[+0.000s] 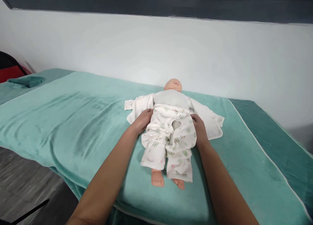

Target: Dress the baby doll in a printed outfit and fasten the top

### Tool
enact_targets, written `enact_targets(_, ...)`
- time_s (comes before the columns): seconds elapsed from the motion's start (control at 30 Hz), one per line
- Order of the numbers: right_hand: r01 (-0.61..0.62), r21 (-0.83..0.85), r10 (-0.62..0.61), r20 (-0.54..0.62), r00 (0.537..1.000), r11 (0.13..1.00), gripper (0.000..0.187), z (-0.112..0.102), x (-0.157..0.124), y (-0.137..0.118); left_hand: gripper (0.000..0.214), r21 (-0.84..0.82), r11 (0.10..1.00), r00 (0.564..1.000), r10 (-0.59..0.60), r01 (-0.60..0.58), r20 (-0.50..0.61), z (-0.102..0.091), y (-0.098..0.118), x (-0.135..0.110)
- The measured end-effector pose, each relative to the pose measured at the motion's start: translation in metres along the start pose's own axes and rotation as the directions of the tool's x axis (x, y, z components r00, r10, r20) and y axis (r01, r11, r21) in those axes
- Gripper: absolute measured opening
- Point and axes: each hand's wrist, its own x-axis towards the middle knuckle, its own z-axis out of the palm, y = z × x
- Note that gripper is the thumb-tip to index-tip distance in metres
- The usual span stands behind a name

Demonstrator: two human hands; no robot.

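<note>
A baby doll (173,84) lies on its back with its head toward the wall and its bare feet toward me. Printed white baby pants (179,143) cover its legs up to the belly, with a heart-shaped opening at the crotch. Under the doll an open white baby shirt (206,119) spreads out to both sides. My left hand (143,120) is closed at the left edge of the pants near the waistband. At the opposite edge, my right hand (199,128) is closed on the pants too. Fingertips of both hands are partly hidden by the cloth.
A light green blanket (73,120) with some wrinkles covers the bed. Behind it rises a white wall (97,48) with a dark panel (156,6) above. A red and black object (9,70) stands at the far left. Grey floor (26,182) shows at the lower left.
</note>
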Motion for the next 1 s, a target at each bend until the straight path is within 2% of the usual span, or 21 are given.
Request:
enact_targets(0.1,-0.017,-0.012,0.018,0.040,0.999,1.000,0.016,0.001,0.001,-0.004,0.036,-0.036,0.999,0.998,-0.015,0.017,0.061,0.002,0.001,-0.003)
enact_targets(0.2,-0.136,0.036,0.132,0.091,0.987,0.990,0.022,0.003,0.004,-0.011,0.034,-0.031,0.998,0.991,-0.043,0.047,0.127,0.004,0.001,-0.004)
enact_targets(0.3,-0.212,0.073,0.205,0.096,0.974,0.975,0.031,0.007,0.008,-0.016,0.029,-0.041,0.994,0.986,-0.098,0.104,0.135,0.004,-0.002,-0.002)
enact_targets(0.43,-0.126,0.003,0.126,-0.031,0.992,0.992,0.033,0.014,0.013,-0.018,0.025,-0.065,0.993,0.990,-0.092,0.099,0.107,0.002,-0.007,0.004)
enact_targets(0.57,-0.073,0.014,0.074,-0.055,0.996,0.997,0.036,0.019,0.017,-0.017,0.023,-0.095,0.991,0.994,-0.090,0.095,0.059,0.002,-0.009,0.006)
enact_targets(0.7,-0.070,0.152,0.072,-0.004,0.997,0.986,0.042,0.020,0.020,-0.012,0.025,-0.160,0.978,0.989,-0.125,0.136,0.076,0.005,-0.009,0.002)
enact_targets(0.87,-0.022,0.410,-0.032,0.126,0.992,0.912,0.042,0.024,0.022,-0.001,0.031,-0.210,0.967,0.988,-0.128,0.145,0.092,0.009,-0.005,-0.010)
enact_targets(0.93,-0.027,0.462,-0.051,0.154,0.987,0.887,0.043,0.025,0.021,0.002,0.031,-0.236,0.959,0.985,-0.133,0.155,0.107,0.009,-0.004,-0.012)
enact_targets(1.0,-0.070,0.464,-0.016,0.179,0.984,0.883,0.044,0.027,0.020,0.002,0.030,-0.259,0.955,0.988,-0.122,0.144,0.098,0.008,-0.004,-0.012)
